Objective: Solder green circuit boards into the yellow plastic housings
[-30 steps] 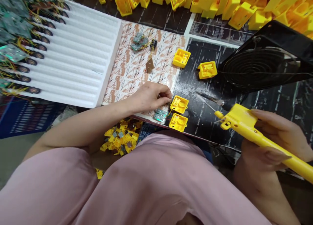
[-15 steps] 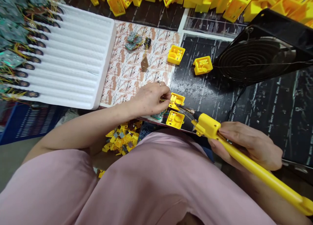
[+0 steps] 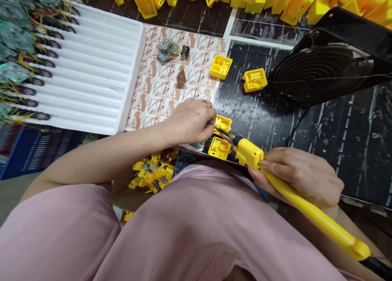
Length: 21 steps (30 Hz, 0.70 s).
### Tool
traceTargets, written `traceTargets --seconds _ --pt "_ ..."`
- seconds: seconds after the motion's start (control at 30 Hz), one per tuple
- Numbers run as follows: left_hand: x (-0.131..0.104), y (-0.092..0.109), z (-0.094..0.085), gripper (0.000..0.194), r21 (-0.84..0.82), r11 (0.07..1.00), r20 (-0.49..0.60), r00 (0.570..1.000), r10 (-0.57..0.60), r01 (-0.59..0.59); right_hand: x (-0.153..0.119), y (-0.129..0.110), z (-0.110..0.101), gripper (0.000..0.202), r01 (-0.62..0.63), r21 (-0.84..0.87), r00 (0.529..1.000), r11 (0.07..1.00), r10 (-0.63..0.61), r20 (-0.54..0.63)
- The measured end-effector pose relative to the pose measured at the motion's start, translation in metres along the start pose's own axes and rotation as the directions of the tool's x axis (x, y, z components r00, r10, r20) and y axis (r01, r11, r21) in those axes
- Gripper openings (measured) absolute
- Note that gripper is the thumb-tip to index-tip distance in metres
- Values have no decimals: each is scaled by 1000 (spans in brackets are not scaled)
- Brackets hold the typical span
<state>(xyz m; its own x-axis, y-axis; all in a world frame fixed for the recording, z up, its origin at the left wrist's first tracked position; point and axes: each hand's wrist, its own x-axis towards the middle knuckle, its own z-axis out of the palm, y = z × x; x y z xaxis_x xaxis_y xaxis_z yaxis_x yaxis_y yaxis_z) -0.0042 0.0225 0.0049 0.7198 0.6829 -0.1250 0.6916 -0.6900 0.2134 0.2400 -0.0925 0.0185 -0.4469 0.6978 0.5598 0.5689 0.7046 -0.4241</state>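
My right hand (image 3: 301,175) is wrapped round a yellow soldering tool (image 3: 249,153), its metal tip over a small yellow housing (image 3: 224,123) near the front edge of the table. My left hand (image 3: 194,122), a ring on one finger, has its fingers pinched together at the left side of that housing; what is between the fingertips is too small to name. A second yellow housing (image 3: 219,148) lies just in front of the first, open side up. A green circuit board (image 3: 196,145) shows partly below my left hand.
White ridged foam tray (image 3: 92,69) on the left, with wired boards (image 3: 18,40) and round black parts along it. Black fan (image 3: 318,69) at right. Two yellow housings (image 3: 220,67) (image 3: 255,80) stand mid-table; many more line the back. A board cluster (image 3: 168,50) lies on patterned paper.
My right hand and the soldering tool have moved left, bringing the tip further over the housing. My left hand has shifted slightly right and its wrist has turned a little.
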Motion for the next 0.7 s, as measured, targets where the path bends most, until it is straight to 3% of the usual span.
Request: traceTargets --seconds 0.17,0.4,0.5,0.6,0.7 --pt "2 3 -5 25 56 998 23 1000 5 -6 -6 1 -11 21 -96 -29 995 995 97 20" --pt "3 5 -8 27 63 998 78 997 -27 22 6 -4 -8 16 -61 -13 997 998 61 56" --pt "1 5 -8 26 63 997 69 997 -42 38 -6 1 -8 7 -101 28 993 994 103 -62" --pt "-3 2 -8 26 13 999 44 999 -32 32 -27 6 -6 42 -195 41 945 980 199 -258" --pt "-8 -3 -5 24 -76 997 -5 1000 -27 26 -43 4 -1 61 -340 -20 890 940 315 -329"
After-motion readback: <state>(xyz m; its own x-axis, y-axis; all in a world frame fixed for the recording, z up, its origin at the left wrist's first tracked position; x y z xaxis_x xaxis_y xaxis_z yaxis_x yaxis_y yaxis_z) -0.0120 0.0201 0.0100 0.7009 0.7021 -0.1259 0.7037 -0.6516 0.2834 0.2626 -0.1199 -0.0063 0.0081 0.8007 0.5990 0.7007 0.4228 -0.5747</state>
